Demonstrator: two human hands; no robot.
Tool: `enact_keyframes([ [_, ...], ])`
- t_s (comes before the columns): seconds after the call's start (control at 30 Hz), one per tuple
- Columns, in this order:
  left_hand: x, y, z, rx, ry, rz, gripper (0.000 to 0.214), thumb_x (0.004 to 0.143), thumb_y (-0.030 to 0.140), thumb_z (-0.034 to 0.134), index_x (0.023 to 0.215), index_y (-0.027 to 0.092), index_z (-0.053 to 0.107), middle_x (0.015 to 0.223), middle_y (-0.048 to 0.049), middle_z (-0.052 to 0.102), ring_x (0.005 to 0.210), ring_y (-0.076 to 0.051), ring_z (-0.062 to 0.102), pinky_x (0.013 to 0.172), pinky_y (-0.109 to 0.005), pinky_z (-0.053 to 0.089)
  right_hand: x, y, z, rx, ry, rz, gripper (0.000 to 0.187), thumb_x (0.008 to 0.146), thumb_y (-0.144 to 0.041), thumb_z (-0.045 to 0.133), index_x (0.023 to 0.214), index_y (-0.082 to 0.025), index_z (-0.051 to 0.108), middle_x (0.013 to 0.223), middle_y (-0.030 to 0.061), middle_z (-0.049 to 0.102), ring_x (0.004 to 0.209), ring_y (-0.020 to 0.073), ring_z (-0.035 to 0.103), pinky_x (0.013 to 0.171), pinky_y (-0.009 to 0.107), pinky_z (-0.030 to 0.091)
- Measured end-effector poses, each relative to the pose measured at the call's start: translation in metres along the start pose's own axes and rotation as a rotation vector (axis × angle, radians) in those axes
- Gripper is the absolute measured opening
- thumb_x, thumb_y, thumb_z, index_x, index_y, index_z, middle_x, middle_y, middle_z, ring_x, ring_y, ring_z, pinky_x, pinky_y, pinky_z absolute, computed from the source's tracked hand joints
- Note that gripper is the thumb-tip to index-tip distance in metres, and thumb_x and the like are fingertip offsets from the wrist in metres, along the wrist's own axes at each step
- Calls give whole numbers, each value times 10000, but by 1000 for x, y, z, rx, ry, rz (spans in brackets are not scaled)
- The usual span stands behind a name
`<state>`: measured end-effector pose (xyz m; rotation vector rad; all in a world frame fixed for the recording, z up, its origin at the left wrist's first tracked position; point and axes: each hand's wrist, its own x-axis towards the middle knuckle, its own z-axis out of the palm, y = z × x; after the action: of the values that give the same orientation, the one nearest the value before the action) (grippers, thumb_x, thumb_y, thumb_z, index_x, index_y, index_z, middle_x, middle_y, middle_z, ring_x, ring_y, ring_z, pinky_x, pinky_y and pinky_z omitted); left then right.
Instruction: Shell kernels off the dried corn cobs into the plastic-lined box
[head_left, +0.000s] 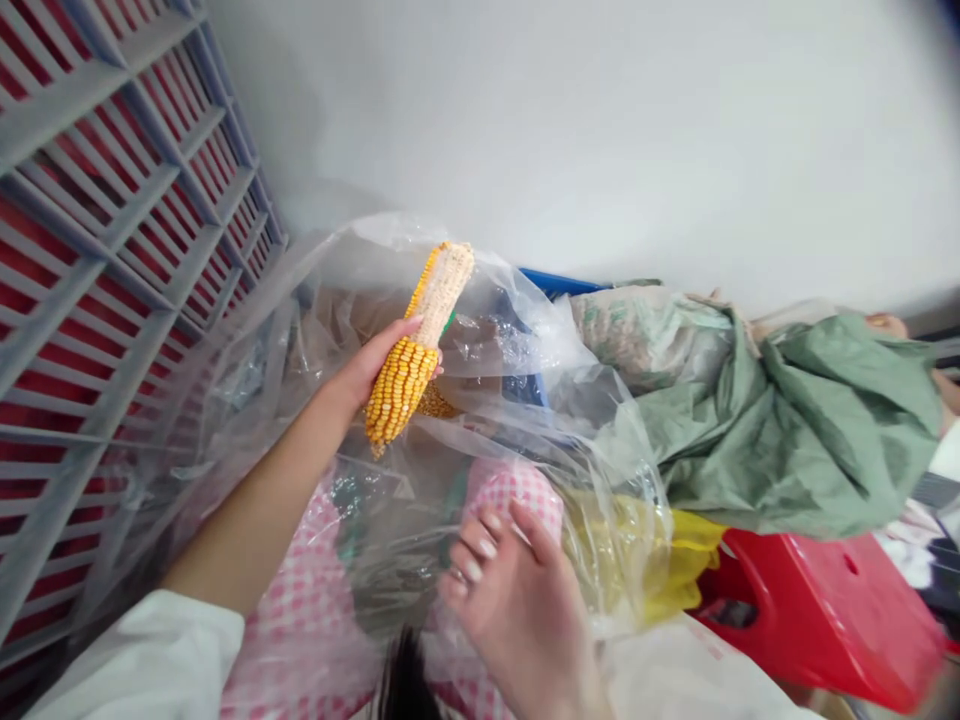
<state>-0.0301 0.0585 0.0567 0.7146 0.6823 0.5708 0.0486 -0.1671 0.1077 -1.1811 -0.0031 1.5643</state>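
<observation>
The left hand (367,365) grips a corn cob (416,345), half stripped of kernels, upright above the mouth of a clear plastic bag (525,370). A second, yellower cob (436,402) shows just behind it, apparently inside the bag. The right hand (517,610) sits low with its fingers (480,550) loosely curled against the plastic; I can't tell whether it's gripping. A green woven sack (795,430) lies beside the bag, near a red slatted crate (112,250).

The corn cob (403,380) is golden, the cloth (300,620) pink-checked, the sack (810,430) seemingly green.
</observation>
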Motion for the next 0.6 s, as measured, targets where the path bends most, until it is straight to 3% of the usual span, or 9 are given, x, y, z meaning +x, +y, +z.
enact_keyframes([
  [0.03,0,0,0,-4,4,3,318,759,416,484,866,127,562,625,-45,621,544,-129,600,521,-196,497,9,0,12,277,-71,85,315,858,-412,277,687,-187,415,613,-33,314,533,76,385,569,221,378],
  [0.1,1,1,-1,-12,5,11,322,762,425,488,858,128,566,627,-45,618,548,-128,599,525,-197,499,18,-1,34,544,-205,178,274,848,-398,328,729,-176,433,629,-30,345,568,80,410,585,216,371],
  [0.2,2,2,-1,-32,7,15,327,752,440,512,854,134,566,627,-41,612,551,-131,600,530,-203,504,18,-6,52,617,-331,219,282,846,-407,349,753,-166,464,641,-24,379,599,89,430,609,222,382],
  [0.33,4,2,-1,-56,32,10,340,739,436,533,882,129,570,625,-40,611,557,-136,608,547,-214,514,21,-11,57,599,-357,229,376,850,-352,365,527,-161,353,504,-39,311,473,66,365,499,178,352],
  [0.47,5,3,-2,-64,70,-34,369,721,456,554,868,119,588,606,-47,618,545,-146,614,489,-202,499,44,-7,50,392,-143,85,470,832,-313,419,452,-174,181,373,-74,134,324,49,96,310,174,110],
  [0.53,3,4,-2,-75,87,-66,365,713,459,564,830,115,595,596,-49,621,529,-143,610,456,-194,487,58,-6,41,129,51,-131,490,809,-377,458,464,-182,170,375,-79,131,334,48,79,314,189,83],
  [0.6,1,5,-2,-80,104,-105,362,712,460,568,806,112,599,592,-50,625,511,-137,602,434,-189,476,67,-12,28,-259,252,-447,526,780,-473,477,466,-188,167,395,-73,156,366,44,126,346,195,117],
])
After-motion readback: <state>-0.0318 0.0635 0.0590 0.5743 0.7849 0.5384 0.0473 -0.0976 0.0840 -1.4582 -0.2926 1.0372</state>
